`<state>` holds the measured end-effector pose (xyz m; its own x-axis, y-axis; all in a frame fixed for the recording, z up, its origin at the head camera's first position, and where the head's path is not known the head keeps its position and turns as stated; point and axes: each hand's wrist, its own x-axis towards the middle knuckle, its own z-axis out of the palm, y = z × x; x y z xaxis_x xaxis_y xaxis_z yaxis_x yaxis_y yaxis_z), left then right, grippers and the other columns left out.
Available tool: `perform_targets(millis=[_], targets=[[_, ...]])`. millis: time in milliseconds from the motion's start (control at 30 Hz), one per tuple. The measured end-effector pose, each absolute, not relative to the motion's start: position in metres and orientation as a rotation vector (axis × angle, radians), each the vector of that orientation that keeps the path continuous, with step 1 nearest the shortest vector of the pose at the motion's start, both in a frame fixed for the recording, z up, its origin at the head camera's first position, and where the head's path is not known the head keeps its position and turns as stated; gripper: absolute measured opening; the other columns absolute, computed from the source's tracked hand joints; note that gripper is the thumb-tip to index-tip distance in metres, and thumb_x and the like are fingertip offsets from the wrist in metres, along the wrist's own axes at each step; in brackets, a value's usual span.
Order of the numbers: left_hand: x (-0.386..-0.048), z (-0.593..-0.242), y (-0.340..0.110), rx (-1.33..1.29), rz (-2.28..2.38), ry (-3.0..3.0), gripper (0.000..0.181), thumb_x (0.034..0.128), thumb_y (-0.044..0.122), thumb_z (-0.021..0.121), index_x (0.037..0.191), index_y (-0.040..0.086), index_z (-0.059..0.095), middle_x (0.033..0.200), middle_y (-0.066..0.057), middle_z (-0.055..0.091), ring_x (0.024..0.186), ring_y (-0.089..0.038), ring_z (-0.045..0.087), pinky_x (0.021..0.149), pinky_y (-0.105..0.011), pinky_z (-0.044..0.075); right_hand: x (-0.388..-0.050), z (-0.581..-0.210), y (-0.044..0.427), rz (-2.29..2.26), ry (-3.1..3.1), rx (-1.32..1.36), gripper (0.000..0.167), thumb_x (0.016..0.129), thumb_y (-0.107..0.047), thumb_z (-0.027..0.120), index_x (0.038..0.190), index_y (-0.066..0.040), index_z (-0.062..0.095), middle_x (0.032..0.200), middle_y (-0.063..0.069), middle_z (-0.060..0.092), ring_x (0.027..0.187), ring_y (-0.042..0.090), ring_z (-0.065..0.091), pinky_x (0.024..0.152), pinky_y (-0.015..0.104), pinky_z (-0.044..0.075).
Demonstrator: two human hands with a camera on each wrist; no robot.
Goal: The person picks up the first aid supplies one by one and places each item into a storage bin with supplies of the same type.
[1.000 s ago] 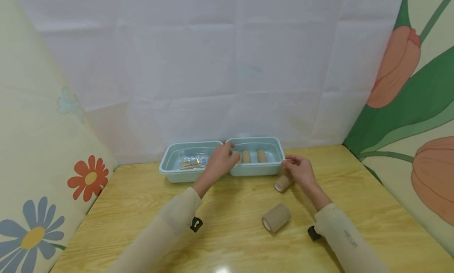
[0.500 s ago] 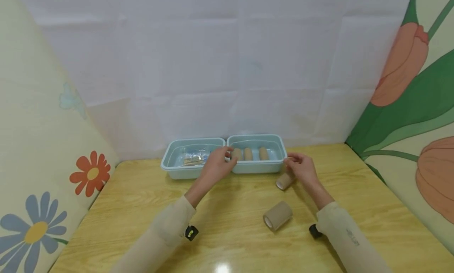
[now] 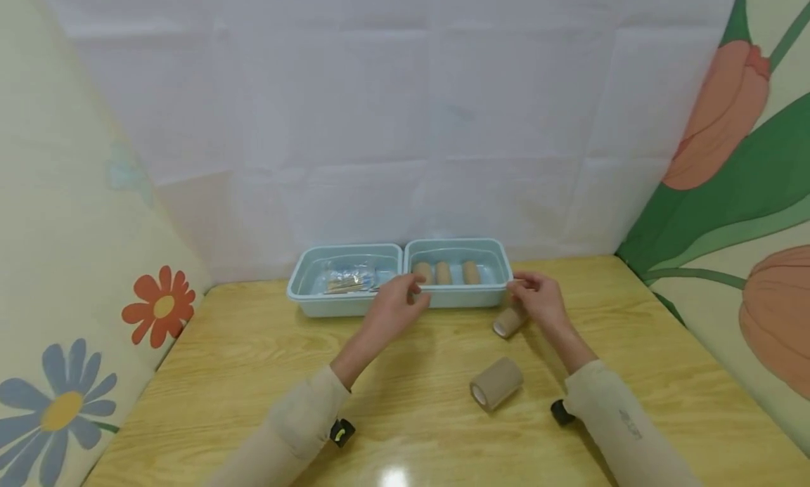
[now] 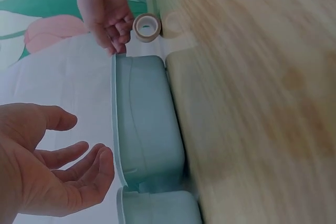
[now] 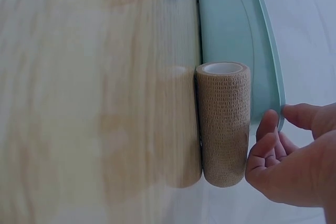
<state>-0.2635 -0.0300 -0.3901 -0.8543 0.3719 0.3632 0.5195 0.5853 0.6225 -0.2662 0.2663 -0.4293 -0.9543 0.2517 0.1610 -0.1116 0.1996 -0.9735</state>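
Observation:
My left hand [image 3: 395, 306] hovers in front of the gap between two light-blue trays, fingers loosely bent with nothing between them. In the left wrist view that hand [image 4: 63, 163] shows apart from the tray wall. Three tan bandage rolls [image 3: 471, 273] lie side by side in the right tray [image 3: 458, 299]. At that tray's front right corner, my right hand [image 3: 538, 301] pinches the rim between thumb and fingertips, as the right wrist view shows [image 5: 294, 156]. Just below this hand, a slim tan bandage roll [image 5: 224, 124] lies on the table. A thicker bandage roll [image 3: 496, 384] lies nearer me.
The left tray [image 3: 335, 306] holds clear plastic packets [image 3: 351, 273] and thin sticks, perhaps cotton swabs. Both trays stand against a white cloth [image 3: 329, 121] at the back of the wooden table [image 3: 253, 374]. Flower-patterned panels [image 3: 709, 227] flank the sides.
My left hand has drawn back toward me from the right tray's left end, leaving the leftmost bandage roll in view there. My right hand stays at the tray corner.

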Motion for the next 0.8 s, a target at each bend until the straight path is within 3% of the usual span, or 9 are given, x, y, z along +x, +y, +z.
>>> perform_targets(millis=[367,800], targets=[[-0.257,-0.403,-0.018,-0.828,-1.147,-2.639,0.031,0.0963,0.015,0.064,0.125,0.004,0.068,0.1,-0.006,0.069,0.086,-0.018,0.067,0.076,-0.035,0.055,-0.265,-0.43,0.264,1.83,-2.201,-0.148,0.036,0.097,-0.005,0.069,0.126,0.014,0.062,0.092,0.007,0.071,0.07,0.01,0.065,0.067,0.02,0.053],[-0.243,-0.412,-0.004,-1.056,-1.233,-2.654,0.034,0.0983,0.014,0.065,0.13,0.0,0.062,0.109,-0.013,0.07,0.087,-0.02,0.067,0.071,-0.029,0.056,-0.265,-0.431,0.265,1.832,-2.191,-0.158,0.033,0.097,-0.006,0.069,0.125,0.011,0.064,0.093,0.009,0.07,0.067,0.009,0.064,0.067,0.02,0.053]])
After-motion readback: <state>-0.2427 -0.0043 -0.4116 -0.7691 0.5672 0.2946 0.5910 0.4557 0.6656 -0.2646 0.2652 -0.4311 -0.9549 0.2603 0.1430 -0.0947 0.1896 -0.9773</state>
